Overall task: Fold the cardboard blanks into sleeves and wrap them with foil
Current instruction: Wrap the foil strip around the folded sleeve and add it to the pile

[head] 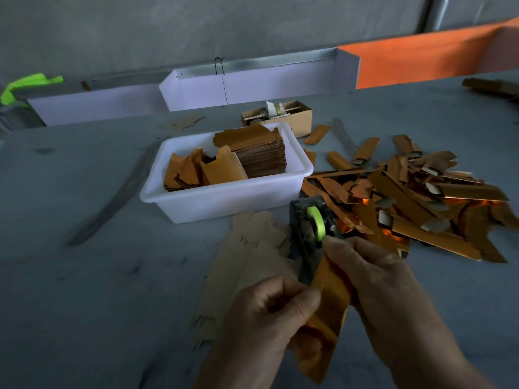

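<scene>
Holding one orange foil sleeve (325,301) near the centre, both hands are clamped on it — the left hand (269,313) pinching its left edge, the right hand (376,287) curled round its far end beside the tape dispenser (311,228). The step looks like sealing the wrap. Next, probably tape it, then drop it on the pile (407,197) at right — blanks (250,153) wait in the tub (224,197).
</scene>
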Demonstrator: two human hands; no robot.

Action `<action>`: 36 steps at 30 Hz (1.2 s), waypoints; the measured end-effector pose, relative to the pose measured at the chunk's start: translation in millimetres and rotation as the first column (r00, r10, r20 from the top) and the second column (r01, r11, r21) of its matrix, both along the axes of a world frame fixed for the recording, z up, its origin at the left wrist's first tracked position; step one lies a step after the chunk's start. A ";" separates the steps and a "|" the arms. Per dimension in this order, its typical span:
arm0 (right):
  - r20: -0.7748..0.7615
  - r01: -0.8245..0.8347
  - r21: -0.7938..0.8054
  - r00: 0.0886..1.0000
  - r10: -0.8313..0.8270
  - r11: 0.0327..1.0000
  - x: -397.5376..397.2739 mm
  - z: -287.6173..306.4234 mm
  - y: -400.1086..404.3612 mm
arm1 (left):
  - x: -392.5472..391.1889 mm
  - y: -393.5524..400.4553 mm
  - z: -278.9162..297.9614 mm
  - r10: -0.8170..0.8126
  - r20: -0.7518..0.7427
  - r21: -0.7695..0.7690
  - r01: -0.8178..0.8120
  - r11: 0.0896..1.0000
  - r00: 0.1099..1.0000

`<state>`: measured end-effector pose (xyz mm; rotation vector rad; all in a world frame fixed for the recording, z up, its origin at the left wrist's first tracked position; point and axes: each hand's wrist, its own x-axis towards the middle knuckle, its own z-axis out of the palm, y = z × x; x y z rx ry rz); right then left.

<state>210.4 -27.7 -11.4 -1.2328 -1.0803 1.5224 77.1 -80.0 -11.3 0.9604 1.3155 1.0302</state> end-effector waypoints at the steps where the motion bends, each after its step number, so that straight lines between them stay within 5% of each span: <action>1: -0.007 -0.009 0.002 1.000 0.009 1.000 1.2 0.3 0.5 | -1.2 -0.1 0.6 -0.020 0.032 0.002 0.020 1.000 0.999; 6: 0.037 0.017 0.130 0.999 -0.022 0.991 20.3 8.3 10.0 | -0.4 2.9 -10.5 0.261 0.043 0.010 -0.262 0.965 0.964; 9: 0.196 0.074 0.171 0.975 -0.107 0.983 40.1 3.1 18.3 | -1.2 5.4 -13.2 0.428 0.070 0.050 -0.431 0.901 0.901; 14: 0.351 -0.013 0.064 0.936 -0.010 0.998 49.8 -20.2 16.5 | 3.0 7.7 -21.5 0.450 0.036 0.036 -0.451 0.892 0.893; 21: 0.480 -0.090 0.187 0.877 -0.011 0.978 36.7 -23.4 18.6 | 17.6 9.8 -25.2 0.363 -0.033 0.066 -0.361 0.930 0.931; 32: 0.520 -0.110 0.121 0.853 0.031 0.986 25.2 -25.3 27.7 | 38.2 20.4 -32.0 0.396 0.097 -0.021 -0.396 0.918 0.913; 36: 0.513 -0.085 0.225 0.857 -0.044 0.971 20.4 -26.3 26.1 | 38.8 21.5 -34.8 0.433 0.240 -0.131 -0.413 0.901 0.869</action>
